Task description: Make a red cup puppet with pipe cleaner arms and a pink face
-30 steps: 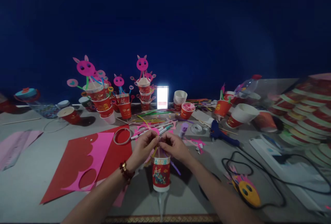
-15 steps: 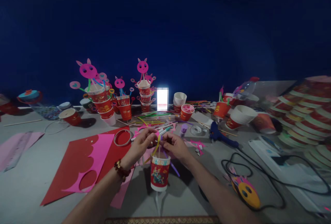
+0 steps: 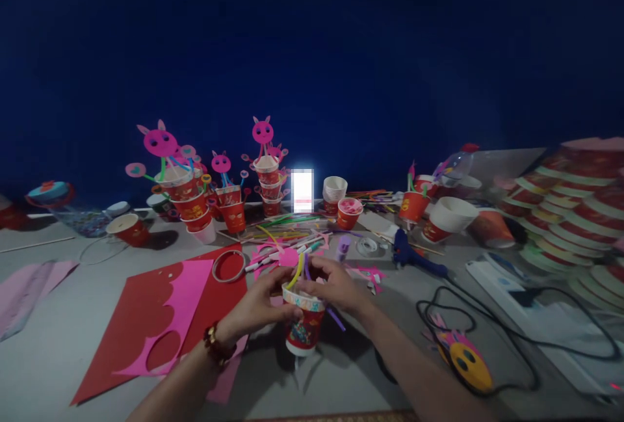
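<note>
A red patterned paper cup (image 3: pixel 303 331) with a white and blue rim stands in front of me, slightly tilted. My left hand (image 3: pixel 266 298) grips its left side, thumb across the front near the rim. At the opening, the fingers of my right hand (image 3: pixel 336 284) are bent round the purple stick (image 3: pixel 307 267). A bent yellow stick (image 3: pixel 296 272) rises from the cup beside it, and a pink piece (image 3: pixel 288 257) shows just behind. Another purple length (image 3: pixel 336 319) sticks out below my right hand. The fingertips inside the cup are partly hidden.
Red and pink sheets (image 3: pixel 117 324) and a tape ring (image 3: pixel 229 266) lie left. Rabbit-faced cup figures (image 3: pixel 188 204) stand behind. On the right are a blue glue gun (image 3: pixel 414 258), black cable (image 3: pixel 487 302), yellow-faced piece (image 3: pixel 470 367) and stacked cups (image 3: pixel 560 214).
My left hand has moved down from the stick tops onto the cup's side. My right hand has lowered towards the rim. A pink piece now shows behind the sticks. The view has shifted slightly.
</note>
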